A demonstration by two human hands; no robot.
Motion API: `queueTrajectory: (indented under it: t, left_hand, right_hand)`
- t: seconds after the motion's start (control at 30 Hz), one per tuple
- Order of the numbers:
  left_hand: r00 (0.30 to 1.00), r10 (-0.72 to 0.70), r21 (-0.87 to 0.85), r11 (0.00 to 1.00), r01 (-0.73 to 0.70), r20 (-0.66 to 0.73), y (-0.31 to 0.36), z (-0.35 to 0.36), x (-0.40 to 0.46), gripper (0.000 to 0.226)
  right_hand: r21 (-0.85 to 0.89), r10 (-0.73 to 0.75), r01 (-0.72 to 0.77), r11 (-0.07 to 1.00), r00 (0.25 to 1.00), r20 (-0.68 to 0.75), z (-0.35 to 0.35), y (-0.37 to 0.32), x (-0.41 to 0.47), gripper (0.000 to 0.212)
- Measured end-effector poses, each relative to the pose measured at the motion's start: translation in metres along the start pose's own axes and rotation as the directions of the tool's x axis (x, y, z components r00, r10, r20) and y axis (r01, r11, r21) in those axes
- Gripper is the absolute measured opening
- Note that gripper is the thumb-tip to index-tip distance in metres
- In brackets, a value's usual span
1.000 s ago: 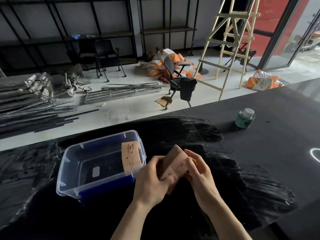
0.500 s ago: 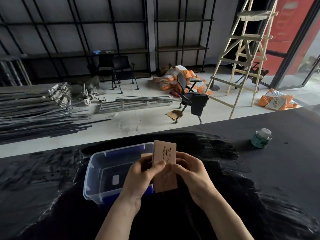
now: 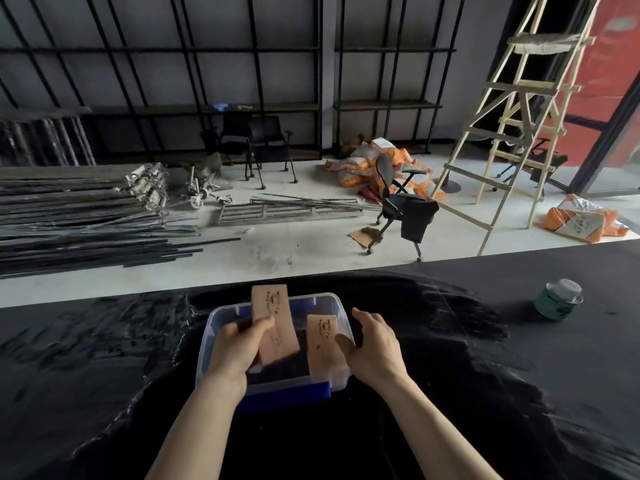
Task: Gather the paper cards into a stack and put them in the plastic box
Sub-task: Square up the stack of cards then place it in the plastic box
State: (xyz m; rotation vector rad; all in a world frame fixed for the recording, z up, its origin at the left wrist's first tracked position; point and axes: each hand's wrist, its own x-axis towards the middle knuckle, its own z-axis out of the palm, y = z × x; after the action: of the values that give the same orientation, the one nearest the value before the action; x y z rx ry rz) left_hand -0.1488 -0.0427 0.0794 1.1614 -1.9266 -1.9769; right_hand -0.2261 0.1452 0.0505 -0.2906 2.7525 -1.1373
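Head view puts the paper cards in two lots, both over the plastic box (image 3: 221, 320). One stack of cards (image 3: 273, 323) is pinched in the left hand (image 3: 235, 351), thumb across its face, standing nearly upright with its long axis running away from the person and its top edge rising above the far rim. A second card (image 3: 325, 344) leans against the inside of the box's right wall, long axis also pointing away, its lower end down near the near-right corner. The right hand (image 3: 375, 348) rests against that card and the box wall with fingers spread — whether it grips the card or only steadies it, I cannot tell.

The two hands are apart, one at each side of the box interior, the box's dark floor showing between them. The relation that matters is the held stack's tilt against the box floor directly beneath it: the stack needs only to be laid down and let go, and the left hand is the one already over the opening. The leaning card lies just right of it, nearer the right hand, and would probably have to be tipped flat or joined to the stack.

The box sits on the black desk (image 3: 104, 375), close to the person — a small green jar (image 3: 557, 301) stands well apart to the right.
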Motion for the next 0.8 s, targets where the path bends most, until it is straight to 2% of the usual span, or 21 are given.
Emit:
queueTrajectory:
  t: [0.1,0.2,0.3,0.4,0.47,0.6,0.67,0.8]
  left_hand:
    - [0.997,-0.070,0.043,0.997,0.071,-0.021,-0.009,-0.002,0.012,0.026]
    - [0.993,-0.113,0.105,0.988,0.116,-0.033,-0.012,0.003,0.023,0.043]
    - [0.991,-0.119,0.199,0.972,0.128,-0.055,-0.013,0.010,0.029,0.041]
    - [0.989,-0.141,0.283,0.948,0.149,-0.049,-0.015,0.015,0.027,0.034]
    - [0.985,-0.166,0.326,0.930,0.171,-0.042,-0.021,0.017,0.025,0.038]
    - [0.976,-0.216,0.401,0.893,0.205,-0.017,-0.031,0.020,0.019,0.035]
    - [0.971,-0.237,0.440,0.875,0.201,0.026,-0.032,0.022,0.016,0.036]
    - [0.964,-0.248,0.489,0.855,0.173,0.094,-0.034,0.024,0.016,0.061]
  right_hand:
    - [-0.007,0.065,-0.065,0.998,0.995,0.080,0.008,0.000,0.006,0.067]
    - [0.013,0.089,-0.091,0.996,0.989,0.120,0.011,0.000,0.008,0.044]
    - [0.012,0.072,-0.075,0.997,0.988,0.135,0.009,0.003,0.007,0.038]
    - [0.021,0.043,-0.046,0.999,0.987,0.156,0.007,0.006,0.001,0.039]
    - [0.040,0.030,-0.037,0.999,0.987,0.155,0.007,0.008,-0.006,0.039]
    - [0.027,0.012,-0.015,1.000,0.996,0.089,0.012,0.015,-0.023,0.044]
    - [-0.072,-0.022,0.027,0.997,0.998,0.066,0.014,0.014,-0.031,0.054]
    - [-0.289,-0.139,0.155,0.945,0.987,0.078,0.012,0.008,-0.034,0.070]
